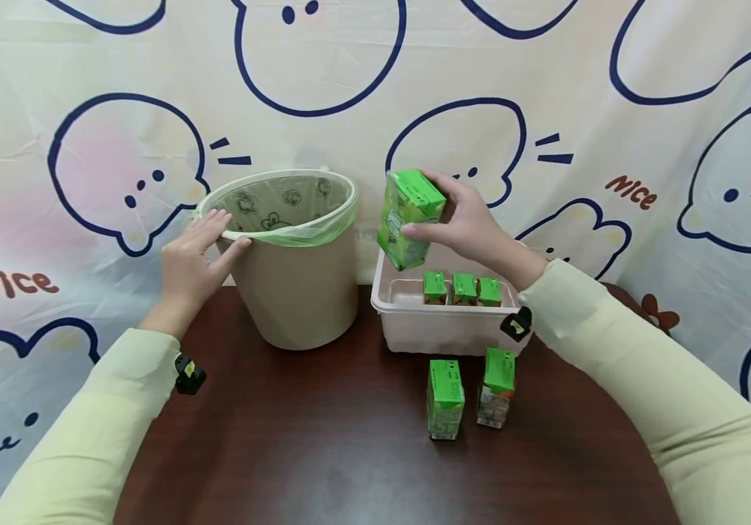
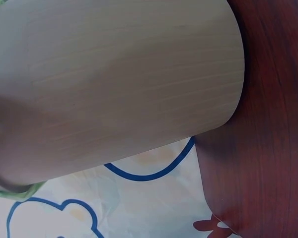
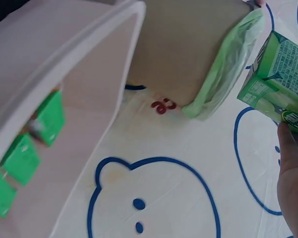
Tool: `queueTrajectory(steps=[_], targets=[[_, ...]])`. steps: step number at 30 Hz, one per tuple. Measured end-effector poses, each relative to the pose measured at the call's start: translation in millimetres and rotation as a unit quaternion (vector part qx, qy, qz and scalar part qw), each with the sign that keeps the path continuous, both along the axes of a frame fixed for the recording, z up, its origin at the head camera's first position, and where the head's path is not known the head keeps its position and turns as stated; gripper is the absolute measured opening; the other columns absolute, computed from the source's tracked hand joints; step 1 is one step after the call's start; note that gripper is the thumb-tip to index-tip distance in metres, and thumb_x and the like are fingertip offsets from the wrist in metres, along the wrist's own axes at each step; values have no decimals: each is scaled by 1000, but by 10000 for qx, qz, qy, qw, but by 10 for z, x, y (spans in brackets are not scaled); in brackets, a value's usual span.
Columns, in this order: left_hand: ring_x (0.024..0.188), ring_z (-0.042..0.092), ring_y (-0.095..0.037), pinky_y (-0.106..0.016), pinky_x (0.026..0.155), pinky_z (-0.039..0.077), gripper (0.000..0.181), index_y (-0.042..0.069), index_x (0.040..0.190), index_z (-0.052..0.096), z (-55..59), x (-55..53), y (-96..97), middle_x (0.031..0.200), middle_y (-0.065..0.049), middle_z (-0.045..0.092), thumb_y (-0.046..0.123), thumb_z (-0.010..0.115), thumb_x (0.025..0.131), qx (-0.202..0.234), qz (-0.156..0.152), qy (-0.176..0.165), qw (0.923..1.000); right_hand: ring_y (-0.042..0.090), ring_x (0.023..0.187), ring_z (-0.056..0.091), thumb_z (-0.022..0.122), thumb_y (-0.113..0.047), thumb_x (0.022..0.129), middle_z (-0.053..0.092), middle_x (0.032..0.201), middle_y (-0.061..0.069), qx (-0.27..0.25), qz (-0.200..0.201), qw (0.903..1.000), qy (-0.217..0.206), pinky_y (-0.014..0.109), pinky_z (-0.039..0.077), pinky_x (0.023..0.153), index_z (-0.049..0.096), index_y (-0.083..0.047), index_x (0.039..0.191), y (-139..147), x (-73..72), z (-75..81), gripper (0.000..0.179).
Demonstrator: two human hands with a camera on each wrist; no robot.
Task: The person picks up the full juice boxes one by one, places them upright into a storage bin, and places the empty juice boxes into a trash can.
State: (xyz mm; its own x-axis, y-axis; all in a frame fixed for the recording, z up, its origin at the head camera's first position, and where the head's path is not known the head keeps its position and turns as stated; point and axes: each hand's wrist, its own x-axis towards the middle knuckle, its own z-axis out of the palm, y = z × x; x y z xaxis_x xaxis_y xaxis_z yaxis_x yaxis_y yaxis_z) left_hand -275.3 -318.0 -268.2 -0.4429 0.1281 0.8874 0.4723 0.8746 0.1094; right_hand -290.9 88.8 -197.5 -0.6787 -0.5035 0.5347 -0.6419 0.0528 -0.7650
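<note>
Right hand has the green carton pinched midair, dead ahead at 12 o'clock; left hand, fingers extended, unclenched, lies on the bin, 8 o'clock on its rim. I'd go light on the squeeze, clear the tub at 1 o'clock, press the bin gently against tipping.

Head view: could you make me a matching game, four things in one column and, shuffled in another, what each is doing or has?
1. Left hand
2. Right hand
3. Bin
4. Tub

A. Has a green bag over its edge
B. Has three green-topped boxes in view inside it
C. Touches the bin
D. Grips a green carton in the air

Pairs: 1-C, 2-D, 3-A, 4-B.
</note>
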Motion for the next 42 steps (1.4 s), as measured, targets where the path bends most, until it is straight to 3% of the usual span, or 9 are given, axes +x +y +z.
queueTrajectory(steps=[17,24,27,34,42], targets=[[117,59,-33,-41,108,36,79,0,124,65,7,-37,56,122,-19,63,69,48,89,-44,-36,-9,10000,23,111,57,76,2,78,53,127,14,-1096,78,9930,438,33,50,92,40,1,144,-773,-246,354,75],[116,59,-34,-40,108,36,80,0,122,66,-12,-16,29,120,-20,63,69,48,88,62,1,42,10000,23,114,55,74,2,80,50,129,15,-1267,-49,9919,119,27,47,94,37,5,143,-1051,-68,459,74],[115,59,-34,-43,107,37,79,0,122,66,-20,-9,12,120,-19,63,69,48,89,54,28,71,10000,23,115,55,75,2,80,50,130,15,-1360,-76,9907,76,25,47,95,36,4,144,-1172,-119,432,75],[115,59,-34,-45,106,38,79,0,122,67,-25,-3,-13,120,-19,63,69,48,89,63,52,105,9999,17,115,54,80,-7,79,50,134,6,-1394,-171,9900,-147,24,47,92,34,-8,148,-1471,-436,267,83],[117,59,-33,-45,106,37,77,1,124,66,-12,-16,-11,121,-18,63,68,48,90,33,39,49,10000,16,114,55,84,-13,77,52,132,4,-1172,-513,9912,-331,22,47,90,36,-11,147,-1688,-501,163,85]])
